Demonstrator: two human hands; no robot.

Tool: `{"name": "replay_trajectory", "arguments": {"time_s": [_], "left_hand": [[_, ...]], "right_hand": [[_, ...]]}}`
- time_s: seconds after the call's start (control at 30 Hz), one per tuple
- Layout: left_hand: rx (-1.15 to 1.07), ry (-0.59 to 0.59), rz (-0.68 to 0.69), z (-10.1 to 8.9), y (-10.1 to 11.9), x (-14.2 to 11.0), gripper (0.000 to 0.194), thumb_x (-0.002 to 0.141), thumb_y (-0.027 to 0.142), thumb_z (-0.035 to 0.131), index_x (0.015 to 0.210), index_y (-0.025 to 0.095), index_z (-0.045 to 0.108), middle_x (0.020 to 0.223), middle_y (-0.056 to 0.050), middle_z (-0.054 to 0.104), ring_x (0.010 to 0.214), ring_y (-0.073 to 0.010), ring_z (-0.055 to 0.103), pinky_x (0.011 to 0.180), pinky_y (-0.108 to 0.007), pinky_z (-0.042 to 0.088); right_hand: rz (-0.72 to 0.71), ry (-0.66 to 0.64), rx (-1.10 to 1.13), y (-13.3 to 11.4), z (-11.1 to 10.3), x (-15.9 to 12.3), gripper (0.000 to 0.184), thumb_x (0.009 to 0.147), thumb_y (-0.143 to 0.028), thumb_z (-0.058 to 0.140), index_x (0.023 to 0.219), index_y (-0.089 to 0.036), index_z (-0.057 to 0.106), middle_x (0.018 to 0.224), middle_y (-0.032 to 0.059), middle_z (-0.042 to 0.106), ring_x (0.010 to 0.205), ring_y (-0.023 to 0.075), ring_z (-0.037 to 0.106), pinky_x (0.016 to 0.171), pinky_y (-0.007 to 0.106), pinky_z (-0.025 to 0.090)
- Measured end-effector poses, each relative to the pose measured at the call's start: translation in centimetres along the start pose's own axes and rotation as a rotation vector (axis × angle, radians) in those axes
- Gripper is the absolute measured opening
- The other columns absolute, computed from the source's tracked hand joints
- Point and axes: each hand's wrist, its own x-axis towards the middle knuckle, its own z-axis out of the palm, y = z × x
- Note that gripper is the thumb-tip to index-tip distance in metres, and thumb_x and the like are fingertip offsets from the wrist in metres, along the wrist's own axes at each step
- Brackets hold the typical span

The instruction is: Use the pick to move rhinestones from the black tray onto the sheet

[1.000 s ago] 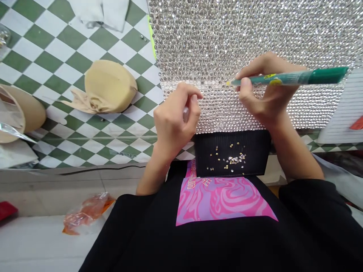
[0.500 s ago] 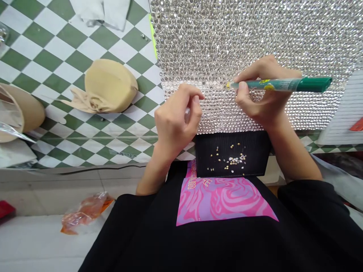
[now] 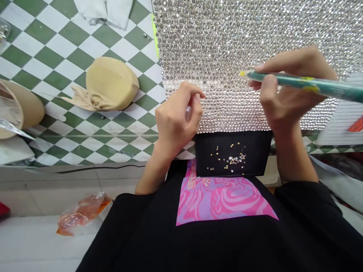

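A sheet covered in clear rhinestones lies in front of me on a green-and-white checked table. My right hand grips a green pen-like tool, its yellow tip raised just above the stones. My left hand rests curled at the sheet's near left edge, fingers pinched on something small and pale that I cannot make out. A black tray with several loose gold and clear stones sits at the table edge near my chest.
A tan rounded cloth-covered form lies left of the sheet, another tan piece at the far left edge. White cloth lies at the top. An orange plastic bag is on the floor. White lined paper is at right.
My right hand has lifted and moved right with the pen, drawing its tip off the stones. My left hand has stayed in place.
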Motion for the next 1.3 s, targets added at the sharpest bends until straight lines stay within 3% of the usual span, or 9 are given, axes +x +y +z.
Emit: {"name": "replay_trajectory", "arguments": {"time_s": [0.13,0.3,0.47,0.73,1.03,1.3], "left_hand": [[-0.009,-0.002,0.016,0.0,0.0,0.1,0.019,0.096,0.015,0.047,0.087,0.026,0.059,0.074,0.005,0.067,0.057,-0.0084,0.056,0.056,-0.025,0.043],[-0.007,0.0,0.047,0.0,0.0,0.1,0.018,0.094,0.011,0.049,0.087,0.024,0.059,0.073,0.005,0.066,0.058,-0.0063,0.056,0.056,-0.023,0.044],[0.005,0.014,0.023,0.1,0.0,0.0,0.018,0.095,0.013,0.048,0.086,0.022,0.06,0.074,0.003,0.067,0.057,-0.0068,0.058,0.054,-0.022,0.045],[0.024,-0.004,0.011,-0.1,0.1,0.1,0.019,0.095,0.013,0.048,0.088,0.026,0.061,0.074,0.004,0.068,0.057,-0.0087,0.059,0.055,-0.024,0.047],[0.011,0.033,0.053,0.2,-0.3,0.0,0.019,0.093,0.008,0.05,0.088,0.023,0.06,0.073,0.005,0.065,0.057,-0.0054,0.056,0.052,-0.023,0.043],[0.022,-0.006,0.006,-0.1,0.0,0.0,0.018,0.094,0.012,0.048,0.088,0.024,0.06,0.075,0.005,0.067,0.06,-0.0075,0.059,0.057,-0.023,0.047]], "right_hand": [[-0.005,0.008,-0.022,-0.8,-1.0,-1.0,0.012,0.091,-0.023,0.058,0.097,-0.018,0.068,0.091,-0.0001,0.071,0.08,0.0124,0.071,0.071,0.027,0.058],[-0.035,-0.081,-0.045,0.3,-0.2,-0.3,0.021,0.093,-0.019,0.058,0.113,-0.016,0.065,0.107,0.0027,0.072,0.088,0.0108,0.072,0.077,0.023,0.059],[-0.094,-0.11,-0.196,1.1,0.7,0.4,0.01,0.091,-0.018,0.061,0.097,-0.017,0.068,0.092,0.0016,0.073,0.083,0.0121,0.07,0.077,0.025,0.058],[-0.114,-0.168,-0.269,1.4,0.8,-0.1,0.012,0.089,-0.018,0.061,0.099,-0.024,0.065,0.093,0.0009,0.072,0.082,0.0162,0.07,0.078,0.03,0.06],[-0.188,-0.136,-0.256,1.1,1.0,0.1,0.013,0.087,-0.014,0.061,0.096,-0.023,0.064,0.091,0.0004,0.074,0.081,0.016,0.071,0.079,0.03,0.061],[-0.099,-0.236,-0.325,1.4,0.9,-0.1,0.009,0.091,-0.024,0.059,0.094,-0.024,0.068,0.091,0.0028,0.073,0.08,0.0168,0.069,0.081,0.034,0.06]]}}
